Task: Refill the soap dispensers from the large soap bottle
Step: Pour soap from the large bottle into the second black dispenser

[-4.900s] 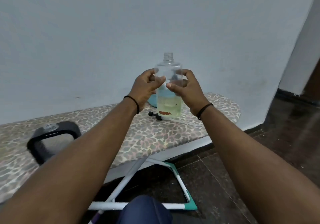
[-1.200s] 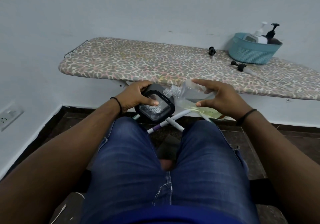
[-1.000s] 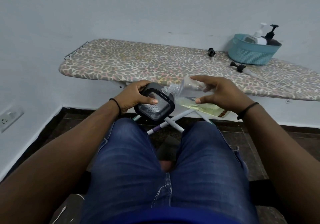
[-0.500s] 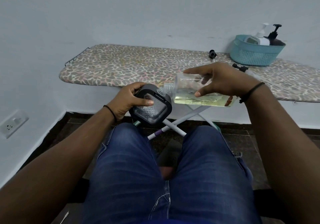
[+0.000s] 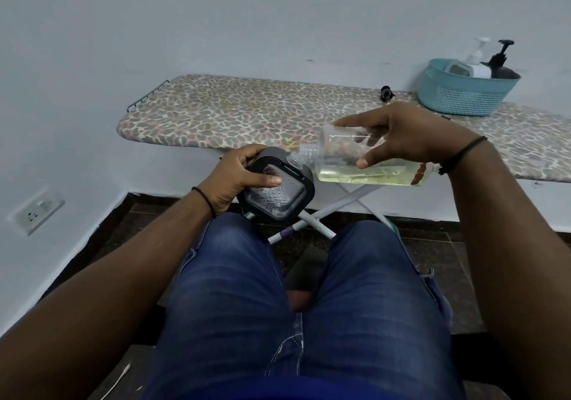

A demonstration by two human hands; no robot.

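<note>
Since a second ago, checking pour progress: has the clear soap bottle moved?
Yes. The clear soap bottle has risen and levelled, now overlapping the ironing board's front edge.

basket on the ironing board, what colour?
Teal basket, clearest in the head view.

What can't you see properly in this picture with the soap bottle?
- Head view: whether soap is flowing; the large soap bottle mouth sits at the black dispenser and looks too small to tell.
- The bottle's upper side, covered by the right hand.
- The dispenser's left edge, covered by the left hand.
- The pump bottles' lower parts, hidden inside the teal basket.
</note>
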